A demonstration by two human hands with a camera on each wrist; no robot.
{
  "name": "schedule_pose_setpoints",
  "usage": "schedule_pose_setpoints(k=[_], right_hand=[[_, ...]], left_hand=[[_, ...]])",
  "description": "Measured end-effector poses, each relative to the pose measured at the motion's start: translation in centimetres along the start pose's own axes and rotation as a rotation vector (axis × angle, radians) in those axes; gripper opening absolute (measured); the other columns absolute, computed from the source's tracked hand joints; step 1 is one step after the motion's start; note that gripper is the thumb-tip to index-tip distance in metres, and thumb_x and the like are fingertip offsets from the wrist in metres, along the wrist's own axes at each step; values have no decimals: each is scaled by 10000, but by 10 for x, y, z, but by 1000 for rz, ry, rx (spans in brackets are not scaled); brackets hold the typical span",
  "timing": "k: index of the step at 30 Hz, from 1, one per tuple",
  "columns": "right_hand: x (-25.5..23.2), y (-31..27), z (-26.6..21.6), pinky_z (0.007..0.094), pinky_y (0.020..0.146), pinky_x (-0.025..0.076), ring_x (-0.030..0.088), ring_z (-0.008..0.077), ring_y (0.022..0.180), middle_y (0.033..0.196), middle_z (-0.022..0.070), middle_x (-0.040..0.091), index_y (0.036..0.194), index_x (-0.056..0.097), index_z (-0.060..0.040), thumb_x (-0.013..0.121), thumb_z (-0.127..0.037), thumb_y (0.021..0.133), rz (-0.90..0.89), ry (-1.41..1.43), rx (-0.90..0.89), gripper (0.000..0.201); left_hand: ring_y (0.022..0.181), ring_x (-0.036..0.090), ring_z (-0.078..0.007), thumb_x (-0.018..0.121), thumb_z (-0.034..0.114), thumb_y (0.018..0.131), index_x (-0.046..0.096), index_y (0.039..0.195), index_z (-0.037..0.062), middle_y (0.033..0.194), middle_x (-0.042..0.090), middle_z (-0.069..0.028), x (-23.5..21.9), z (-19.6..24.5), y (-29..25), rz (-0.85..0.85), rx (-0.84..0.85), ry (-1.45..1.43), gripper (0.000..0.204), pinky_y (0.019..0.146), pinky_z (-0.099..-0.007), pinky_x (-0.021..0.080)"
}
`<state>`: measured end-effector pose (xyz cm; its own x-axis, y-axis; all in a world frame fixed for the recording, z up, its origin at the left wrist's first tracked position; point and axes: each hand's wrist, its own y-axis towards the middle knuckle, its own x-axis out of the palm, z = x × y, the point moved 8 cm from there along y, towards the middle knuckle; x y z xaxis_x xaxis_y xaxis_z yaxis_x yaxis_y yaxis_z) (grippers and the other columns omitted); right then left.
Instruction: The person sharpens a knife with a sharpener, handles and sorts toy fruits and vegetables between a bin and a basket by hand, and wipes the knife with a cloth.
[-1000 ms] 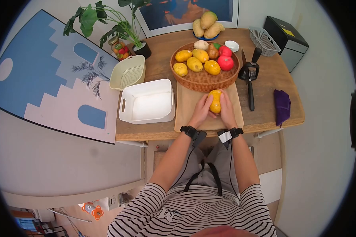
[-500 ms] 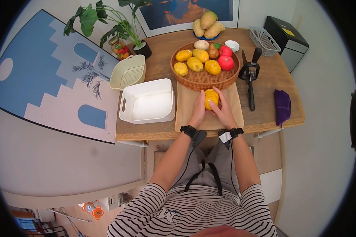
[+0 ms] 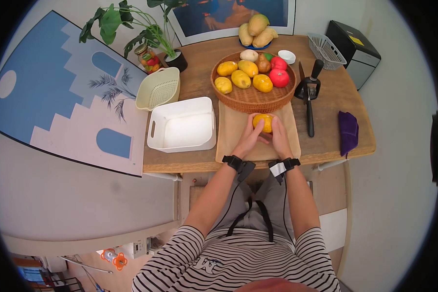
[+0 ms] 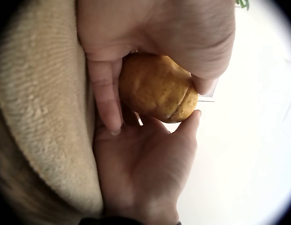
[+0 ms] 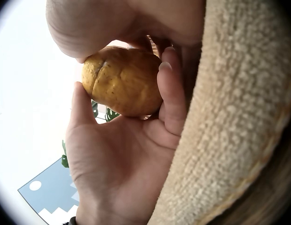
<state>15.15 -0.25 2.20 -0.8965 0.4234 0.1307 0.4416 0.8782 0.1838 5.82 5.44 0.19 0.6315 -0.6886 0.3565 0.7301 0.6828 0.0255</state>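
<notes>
A lumpy yellow fruit [image 3: 263, 121] with a groove near one end is held between both hands over a beige towel [image 3: 228, 141]. My left hand [image 3: 247, 138] grips its left side. From the right, my right hand [image 3: 280, 139] holds it with curled fingers. In the left wrist view both thumbs meet the grooved end of the fruit [image 4: 152, 86], and the fingers wrap beneath. The right wrist view shows the fruit [image 5: 124, 79] up close, the towel [image 5: 234, 112] beside the hands. Just beyond them stands a wicker basket [image 3: 253, 104] of yellow and red fruit.
A white bin [image 3: 182, 129] and a pale green colander [image 3: 158, 90] stand left. Right of the towel lie a black-handled knife [image 3: 310, 119], a black stand [image 3: 307, 89] and a purple cloth [image 3: 348, 132]. Mangoes [image 3: 258, 31] and a grey basket [image 3: 327, 51] are at the back.
The fruit has been turned between the hands and now sits lower in their grasp. Both hands have shifted their fingers round it, staying over the towel.
</notes>
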Motion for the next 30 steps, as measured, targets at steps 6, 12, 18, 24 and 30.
schedule_pose_setpoints(k=[6, 12, 18, 24, 30], right_hand=[[-6, 0, 9, 295, 792, 505, 617, 167, 940, 1068, 115, 633, 1183, 578, 26, 291, -432, 1059, -1, 53, 118, 555], [-9, 4, 15, 303, 785, 538, 641, 207, 930, 1034, 142, 653, 1185, 591, 48, 264, -501, 1045, 148, 242, 160, 654], [-10, 7, 23, 314, 717, 555, 646, 216, 865, 983, 161, 658, 1080, 639, 75, 308, -471, 1045, 144, 34, 108, 640], [-11, 6, 19, 304, 671, 556, 644, 199, 825, 934, 142, 660, 1027, 654, 66, 366, -428, 1043, 145, -52, 99, 572], [-8, 5, 14, 304, 657, 553, 642, 196, 795, 912, 137, 658, 1008, 650, 66, 376, -403, 1045, 143, -51, 61, 546]], left_hand=[[896, 654, -199, 613, 187, 955, 283, 1385, 91, 1224, 529, -122, 19, 18, -9, -64, 19, 145, 551, 670, -301, 570], [972, 632, -200, 717, 187, 879, 309, 1363, 65, 1214, 536, -117, 4, 34, -13, 137, 156, 265, 645, 747, -313, 554], [1148, 510, -393, 821, 318, 750, 367, 1331, -41, 1202, 516, -257, -14, 139, 9, 469, 594, 1057, 820, 958, -447, 435], [1202, 454, -416, 823, 389, 714, 381, 1380, 10, 1287, 435, -290, -26, 139, 61, 378, 271, 1533, 885, 991, -499, 400], [1233, 427, -378, 825, 390, 700, 485, 1320, 50, 1277, 465, -223, 7, 137, 83, 309, 266, 1840, 785, 981, -540, 380]])
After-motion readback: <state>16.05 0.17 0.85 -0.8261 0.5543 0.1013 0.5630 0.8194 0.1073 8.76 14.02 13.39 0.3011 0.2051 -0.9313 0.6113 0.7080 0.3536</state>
